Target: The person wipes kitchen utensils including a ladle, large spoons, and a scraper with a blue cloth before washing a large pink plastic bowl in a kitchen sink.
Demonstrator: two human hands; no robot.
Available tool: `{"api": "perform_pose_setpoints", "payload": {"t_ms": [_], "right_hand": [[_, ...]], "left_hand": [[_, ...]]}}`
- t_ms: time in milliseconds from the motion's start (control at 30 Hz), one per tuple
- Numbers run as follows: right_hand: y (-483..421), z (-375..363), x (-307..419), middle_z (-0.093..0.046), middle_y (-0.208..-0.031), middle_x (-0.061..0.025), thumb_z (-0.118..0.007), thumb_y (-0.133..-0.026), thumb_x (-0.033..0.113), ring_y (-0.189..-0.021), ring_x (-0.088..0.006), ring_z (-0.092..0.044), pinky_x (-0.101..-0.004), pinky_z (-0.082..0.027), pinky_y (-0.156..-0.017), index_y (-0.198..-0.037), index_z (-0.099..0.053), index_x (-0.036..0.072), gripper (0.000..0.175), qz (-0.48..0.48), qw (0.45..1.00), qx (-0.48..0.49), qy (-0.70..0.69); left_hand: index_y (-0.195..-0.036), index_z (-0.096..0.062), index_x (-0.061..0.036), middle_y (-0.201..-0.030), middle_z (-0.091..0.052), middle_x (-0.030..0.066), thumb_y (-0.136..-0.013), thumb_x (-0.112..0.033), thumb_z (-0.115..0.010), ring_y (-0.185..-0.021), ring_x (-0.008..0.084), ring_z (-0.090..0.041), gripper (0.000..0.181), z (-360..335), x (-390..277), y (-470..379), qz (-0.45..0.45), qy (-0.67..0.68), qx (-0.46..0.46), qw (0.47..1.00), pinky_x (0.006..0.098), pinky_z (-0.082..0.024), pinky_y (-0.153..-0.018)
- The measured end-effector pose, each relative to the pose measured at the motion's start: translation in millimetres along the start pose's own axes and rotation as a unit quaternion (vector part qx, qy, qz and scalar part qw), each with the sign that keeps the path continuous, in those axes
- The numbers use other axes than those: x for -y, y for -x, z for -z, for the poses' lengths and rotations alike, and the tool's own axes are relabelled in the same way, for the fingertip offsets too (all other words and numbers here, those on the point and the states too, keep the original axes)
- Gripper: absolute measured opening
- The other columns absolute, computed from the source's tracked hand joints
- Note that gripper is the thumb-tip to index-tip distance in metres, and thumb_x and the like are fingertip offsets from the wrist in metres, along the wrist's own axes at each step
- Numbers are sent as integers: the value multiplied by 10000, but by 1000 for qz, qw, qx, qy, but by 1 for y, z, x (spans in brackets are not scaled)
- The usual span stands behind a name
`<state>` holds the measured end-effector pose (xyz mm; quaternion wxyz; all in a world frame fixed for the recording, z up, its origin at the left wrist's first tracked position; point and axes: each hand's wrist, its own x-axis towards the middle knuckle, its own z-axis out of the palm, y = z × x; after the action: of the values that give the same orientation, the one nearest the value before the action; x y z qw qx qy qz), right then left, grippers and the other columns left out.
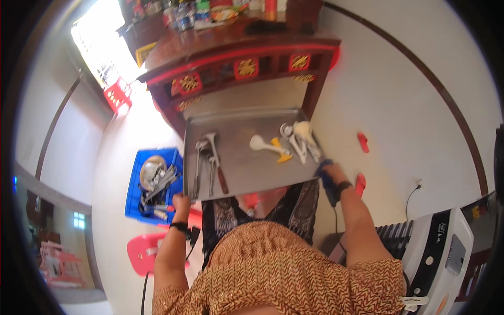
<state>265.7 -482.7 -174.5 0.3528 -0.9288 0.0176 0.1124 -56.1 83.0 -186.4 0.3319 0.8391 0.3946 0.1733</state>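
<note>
A large metal tray (244, 173) is held out in front of me, tilted a little. My left hand (181, 202) grips its near left corner, and my right hand (333, 171), with a dark blue cloth (327, 182) at it, grips the near right corner. Long-handled metal utensils lie at the tray's left, beside a ladle with a brown handle (222, 177). Right of the middle rest a white ladle (262, 144) and a yellow utensil (284, 158). Metal spoons (292, 138) and a cream-coloured ladle or scoop (304, 129) lie together near the right edge.
A blue crate (134, 197) holding a bowl and utensils stands left of the tray. Below it is a pink plastic stool (141, 254). A dark wooden table (220, 43) with bottles stands ahead. Red slippers (363, 142) lie on the floor at right, near a white appliance (453, 236).
</note>
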Motion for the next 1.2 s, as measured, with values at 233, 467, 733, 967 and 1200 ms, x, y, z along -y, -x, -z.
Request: {"api": "perform_pose_setpoints", "payload": {"t_ms": [233,467,733,967,1200], "right_hand": [[28,16,47,-640,-786,-195,-731,-610,186,-675,-275,-640,-378,-505,-575,-837,-613,-119,399,-89,986,5,-138],[19,9,56,-628,-739,-171,-717,-622,171,-622,-270,-628,-380,-503,-538,-814,-608,-116,362,-103,980,43,-167],[-5,-13,37,-633,-745,-166,-711,-629,149,-619,-266,-629,-380,-498,-531,-823,-608,-114,343,-96,983,35,-151],[-11,-20,49,-637,-746,-182,-717,-628,174,-642,-285,-632,-387,-493,-554,-834,-609,-116,372,-88,989,46,-110],[-18,-33,27,-638,-843,-203,-738,-578,199,-733,-300,-640,-387,-510,-630,-909,-606,-85,457,-113,993,-37,-14]], "left_hand": [[-820,-585,150,-716,-609,205,-675,80,-477,-522,296,-629,194,13,-32,20,178,213,-3,961,357,-557,-452],[-778,-577,132,-655,-602,206,-694,45,-518,-546,320,-640,134,7,-11,23,172,148,5,974,378,-541,-446],[-738,-619,95,-602,-600,214,-697,-18,-516,-534,304,-629,158,-17,14,19,173,196,-18,965,363,-495,-473],[-792,-584,44,-659,-615,149,-762,-90,-562,-548,251,-608,139,-49,71,13,101,68,-19,992,375,-470,-470],[-729,-648,38,-625,-619,122,-674,16,-453,-542,210,-602,204,-52,22,9,89,32,-63,993,343,-470,-505]]}}
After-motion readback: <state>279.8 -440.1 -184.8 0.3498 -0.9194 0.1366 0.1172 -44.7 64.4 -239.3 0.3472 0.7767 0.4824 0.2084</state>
